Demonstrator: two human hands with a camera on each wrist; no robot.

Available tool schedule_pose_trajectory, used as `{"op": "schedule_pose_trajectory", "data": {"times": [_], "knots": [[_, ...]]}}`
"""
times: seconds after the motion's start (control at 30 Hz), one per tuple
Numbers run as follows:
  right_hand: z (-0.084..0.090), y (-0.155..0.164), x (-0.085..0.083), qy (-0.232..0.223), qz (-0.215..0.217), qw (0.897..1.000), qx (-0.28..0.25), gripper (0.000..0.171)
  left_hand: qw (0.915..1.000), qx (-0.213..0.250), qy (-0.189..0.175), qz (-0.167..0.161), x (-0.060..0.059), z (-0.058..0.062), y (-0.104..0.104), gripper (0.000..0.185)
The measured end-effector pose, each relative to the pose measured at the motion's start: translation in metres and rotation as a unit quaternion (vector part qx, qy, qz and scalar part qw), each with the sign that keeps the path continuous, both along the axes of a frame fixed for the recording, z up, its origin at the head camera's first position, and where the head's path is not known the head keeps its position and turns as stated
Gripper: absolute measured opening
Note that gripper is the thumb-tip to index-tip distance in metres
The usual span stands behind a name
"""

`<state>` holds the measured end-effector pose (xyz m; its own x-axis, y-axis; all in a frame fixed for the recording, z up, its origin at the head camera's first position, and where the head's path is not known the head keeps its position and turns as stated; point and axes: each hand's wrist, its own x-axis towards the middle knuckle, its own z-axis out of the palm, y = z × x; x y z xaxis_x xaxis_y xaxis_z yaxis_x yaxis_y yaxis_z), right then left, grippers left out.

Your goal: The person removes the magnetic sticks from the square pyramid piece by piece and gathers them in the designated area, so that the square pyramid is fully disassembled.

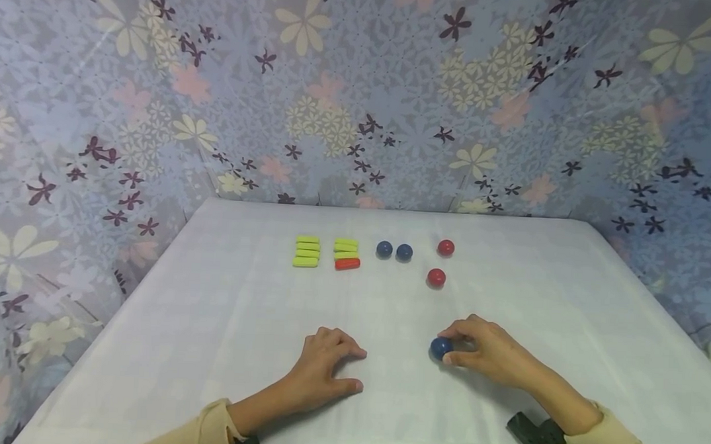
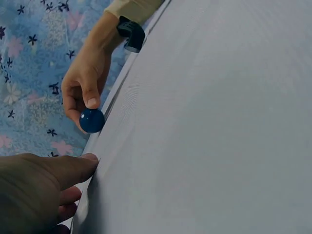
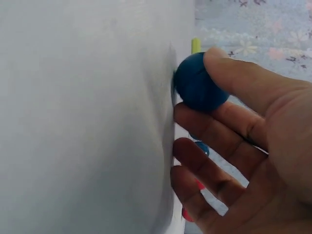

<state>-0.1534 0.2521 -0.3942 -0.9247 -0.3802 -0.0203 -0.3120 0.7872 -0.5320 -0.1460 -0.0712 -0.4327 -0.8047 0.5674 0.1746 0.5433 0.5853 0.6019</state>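
Note:
My right hand point(image 1: 485, 352) pinches a dark blue ball point(image 1: 441, 348) between thumb and fingers, low over the white cloth on the right side of the table. In the right wrist view the thumb lies on one side of the blue ball point(image 3: 200, 83) and the index finger on the other. To the left, my left hand point(image 1: 323, 373) rests on the cloth with thumb and fingers spread apart and nothing between them. From the left wrist view, the left thumb point(image 2: 78, 168) points toward the blue ball point(image 2: 91, 120) in the right hand.
Farther back lie two blue balls point(image 1: 404, 252) side by side and two red balls, one nearer point(image 1: 436, 278) and one farther point(image 1: 446, 247). Left of them are two stacks of yellow-green sticks point(image 1: 307, 246), with one red stick point(image 1: 347, 264). A flowered curtain point(image 1: 361, 103) surrounds the table.

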Motion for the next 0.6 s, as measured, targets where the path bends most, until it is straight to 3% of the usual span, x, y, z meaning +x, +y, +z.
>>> {"op": "schedule_pose_trajectory", "data": {"times": [0.1,0.2,0.4,0.6], "knots": [[0.002,0.002,-0.008,-0.005,-0.01,1.0,-0.012,0.04,0.9999,-0.008,0.006,-0.002,-0.001,0.0,0.0,0.039],[0.004,0.008,-0.025,0.001,-0.05,0.998,-0.033,0.042,0.9999,-0.009,0.008,-0.004,0.0,0.001,0.0,0.039],[0.003,0.028,-0.076,0.021,-0.158,0.986,-0.054,0.048,1.0,-0.007,0.007,-0.001,0.001,0.001,-0.001,0.038],[0.0,0.045,-0.126,-0.004,-0.222,0.974,-0.044,0.051,1.0,-0.004,0.004,0.001,0.001,0.0,-0.002,0.038]]}}
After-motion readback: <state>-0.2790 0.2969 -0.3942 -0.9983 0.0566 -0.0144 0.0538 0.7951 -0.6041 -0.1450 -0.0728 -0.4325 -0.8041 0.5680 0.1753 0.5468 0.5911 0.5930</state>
